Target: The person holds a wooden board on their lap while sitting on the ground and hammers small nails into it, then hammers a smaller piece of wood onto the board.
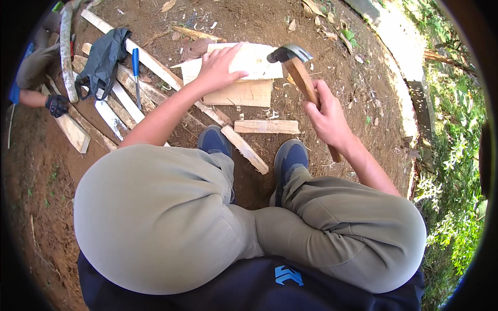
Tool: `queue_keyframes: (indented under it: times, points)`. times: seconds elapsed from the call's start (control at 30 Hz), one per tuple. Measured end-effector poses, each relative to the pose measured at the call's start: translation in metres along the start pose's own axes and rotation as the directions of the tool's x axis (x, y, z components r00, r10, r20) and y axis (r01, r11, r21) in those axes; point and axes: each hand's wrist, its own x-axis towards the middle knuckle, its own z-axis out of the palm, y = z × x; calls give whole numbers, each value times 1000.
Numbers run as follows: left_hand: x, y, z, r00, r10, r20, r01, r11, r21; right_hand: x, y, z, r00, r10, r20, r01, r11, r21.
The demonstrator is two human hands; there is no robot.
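Left: black bag (104, 59), blue-handled tool (136, 63), timber strips (151, 64). A short batten (266, 126) lies before my shoes (291, 158). On the ground ahead, my left hand (219, 68) rests spread on a pale, uneven-edged board (257, 58). My right hand (328, 111) grips a wooden-handled hammer (301, 79). My dark garment (228, 280) bears a blue emblem (288, 276).

Left hand (220, 67) flat, fingers spread, on a pale board (259, 54) overlapping a wooden block (238, 95); right hand (327, 114) grips a hammer (301, 78) by its handle, head near the board's right end, can't tell if touching. Black plastic bag (104, 59) and blue-handled tool (136, 65) among timber strips (155, 67) at left, co-worker's gloved hand (56, 105) beyond.
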Motion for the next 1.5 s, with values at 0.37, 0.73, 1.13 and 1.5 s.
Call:
queue_keyframes:
  times: [0.37, 0.73, 1.13, 1.5]
  points:
    - [-3, 3, -18, 997, -58, 44, 64, 985, -158, -1, 32, -1, 990, -78, 117, 87, 994, -70]
    - [0, 5, -16, 985, -116, 129, 125, 991, -56, -10, 17, -10, 976, -209, 61, 217, 962, -166]
    - [1, -3, -8, 1000, -16, 9, 16, 998, -60, -16, 11, -3, 949, -294, -117, 269, 943, -195]
    - [-1, 2, -10, 998, -34, 58, 38, 996, -77, -18, 25, 10, 975, -215, -57, 197, 954, -224]
